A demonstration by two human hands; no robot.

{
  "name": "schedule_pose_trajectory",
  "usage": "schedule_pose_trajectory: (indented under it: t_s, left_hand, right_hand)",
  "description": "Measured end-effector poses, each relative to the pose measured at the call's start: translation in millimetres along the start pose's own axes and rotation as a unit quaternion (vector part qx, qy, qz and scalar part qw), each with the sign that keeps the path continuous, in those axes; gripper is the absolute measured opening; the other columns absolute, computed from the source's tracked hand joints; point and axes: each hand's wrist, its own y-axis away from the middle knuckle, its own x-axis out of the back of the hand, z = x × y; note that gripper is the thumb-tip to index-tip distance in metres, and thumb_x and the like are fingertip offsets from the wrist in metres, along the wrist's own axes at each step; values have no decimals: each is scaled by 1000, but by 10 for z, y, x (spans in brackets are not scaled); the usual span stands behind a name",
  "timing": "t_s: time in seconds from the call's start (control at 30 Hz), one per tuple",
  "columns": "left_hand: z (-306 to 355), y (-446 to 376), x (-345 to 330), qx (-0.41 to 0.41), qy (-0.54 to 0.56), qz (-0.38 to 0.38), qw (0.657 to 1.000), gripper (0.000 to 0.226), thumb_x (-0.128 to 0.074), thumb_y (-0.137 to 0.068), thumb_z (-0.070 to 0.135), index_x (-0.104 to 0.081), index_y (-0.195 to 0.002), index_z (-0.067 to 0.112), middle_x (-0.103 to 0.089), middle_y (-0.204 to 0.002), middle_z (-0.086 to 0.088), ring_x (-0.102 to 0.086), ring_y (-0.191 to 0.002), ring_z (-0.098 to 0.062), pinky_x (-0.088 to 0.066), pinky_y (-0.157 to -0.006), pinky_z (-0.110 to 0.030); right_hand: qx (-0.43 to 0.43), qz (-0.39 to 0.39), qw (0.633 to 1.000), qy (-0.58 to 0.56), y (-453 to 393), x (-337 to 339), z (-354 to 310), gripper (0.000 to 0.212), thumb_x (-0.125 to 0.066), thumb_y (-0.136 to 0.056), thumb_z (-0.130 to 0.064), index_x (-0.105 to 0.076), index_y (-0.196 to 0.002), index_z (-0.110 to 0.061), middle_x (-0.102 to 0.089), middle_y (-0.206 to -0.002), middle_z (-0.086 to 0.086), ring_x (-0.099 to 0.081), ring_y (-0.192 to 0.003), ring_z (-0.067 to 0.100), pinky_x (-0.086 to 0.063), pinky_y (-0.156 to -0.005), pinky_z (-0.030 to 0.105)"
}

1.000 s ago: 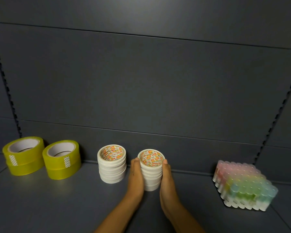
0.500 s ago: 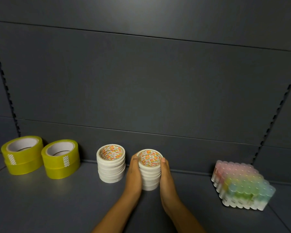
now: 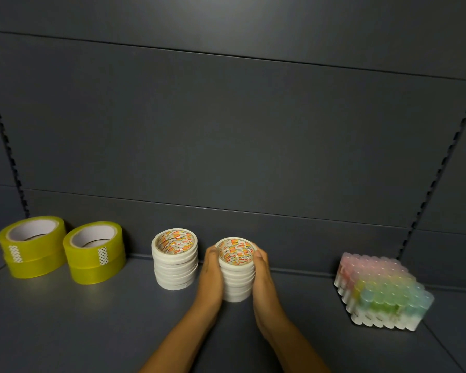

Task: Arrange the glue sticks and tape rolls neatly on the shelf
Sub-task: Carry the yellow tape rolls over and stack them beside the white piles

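In the head view, a dark grey shelf runs across the lower part, backed by a dark panelled wall. At mid-shelf stands a stack of white tape rolls, upright, its patterned orange core facing up. The left hand lies against the stack's left side and the right hand against its right side, so the stack is clasped between the two. The fingers of both curl round the far side of the rolls, with the fingertips reaching the top rim.

Just beside the left hand stands a second white tape stack, upright and apart from the held one. Further left sit two stacks of yellow tape, the nearer yellow stack just beside the far yellow stack, each two rolls high, close to the back wall.

Well apart to the right, a wrapped block of glue sticks with pastel caps rests on the shelf, turned at an angle.
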Motion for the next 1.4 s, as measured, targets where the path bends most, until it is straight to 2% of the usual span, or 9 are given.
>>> schedule_pose_trajectory:
  t_s: [0.1, 0.3, 0.47, 0.67, 0.87, 1.0, 1.1, 1.23, 1.4]
  left_hand:
    - [7, 12, -13, -3, -3, 13, 1000, 41, -35, -100, 35, -67, -112, 13, -74, -105, -5, -68, -103, -19, -51, -97, -38]
    - [5, 14, -6, -15, -9, 16, 1000, 41, -34, -102, 34, -66, -113, 13, -74, -104, -4, -68, -102, -18, -51, -93, -34]
    - [54, 30, 6, -16, -2, -6, 1000, 41, -34, -102, 33, -66, -115, 11, -73, -109, -6, -67, -106, -20, -50, -98, -38]
    - [123, 126, 42, -20, -17, -40, 999, 48, -32, -103, 40, -66, -117, 10, -71, -114, -6, -64, -113, -21, -46, -101, -37]
    - [67, 407, 215, -28, -85, -2, 996, 44, -33, -100, 43, -66, -110, 15, -70, -114, 1, -61, -114, -14, -43, -106, -39]
    - [139, 715, 211, 5, -65, -17, 998, 40, -28, -104, 31, -63, -97, 14, -73, -101, -2, -64, -102, -11, -48, -93, -33]
    - [147, 757, 199, 3, -55, -10, 998, 33, -30, -103, 27, -58, -89, 16, -70, -99, -13, -62, -98, -15, -47, -94, -36]
    - [144, 738, 140, -3, -66, -5, 998, 30, -32, -101, 21, -58, -89, 14, -67, -97, -17, -58, -94, -15, -47, -91, -36]
    - [114, 654, 127, 1, -65, -7, 998, 30, -35, -99, 21, -62, -93, 8, -66, -94, -7, -58, -92, -12, -46, -86, -32]
  right_hand:
    - [-4, 0, 1000, 6, 2, -7, 7, 31, -35, -106, -26, -54, -128, -18, -67, -119, 8, -66, -107, 18, -55, -77, 19]
    - [-2, 8, 1000, 21, -20, -13, 18, 29, -35, -106, -27, -53, -128, -21, -66, -120, 7, -65, -108, 18, -55, -79, 21]
    - [6, 8, 999, 31, 7, -8, -10, 29, -37, -105, -31, -54, -128, -26, -66, -122, 1, -64, -111, 14, -53, -88, 24]
    - [1, -4, 999, 50, 74, 27, -71, 36, -41, -102, -40, -52, -134, -28, -61, -132, -4, -59, -120, 10, -45, -108, 38]
    - [-50, -35, 997, 47, 291, 210, -109, 78, -49, -80, -78, -50, -139, -27, -57, -138, -10, -54, -126, 5, -39, -112, 34]
    - [-87, -53, 995, 9, 430, 255, -132, 63, -40, -96, -58, -45, -145, -19, -53, -144, -5, -50, -130, 7, -37, -111, 27]
    - [-84, -63, 994, -2, 477, 227, -184, 54, -36, -101, -48, -48, -143, -16, -55, -141, -4, -52, -127, 7, -39, -106, 24]
    - [-92, -56, 994, -14, 425, 208, -219, 52, -36, -103, -44, -47, -144, -14, -56, -141, 0, -55, -121, 7, -45, -94, 19]
    - [-99, -44, 994, -19, 335, 220, -223, 52, -36, -103, -43, -44, -146, -12, -52, -144, 1, -53, -124, 10, -42, -98, 23]
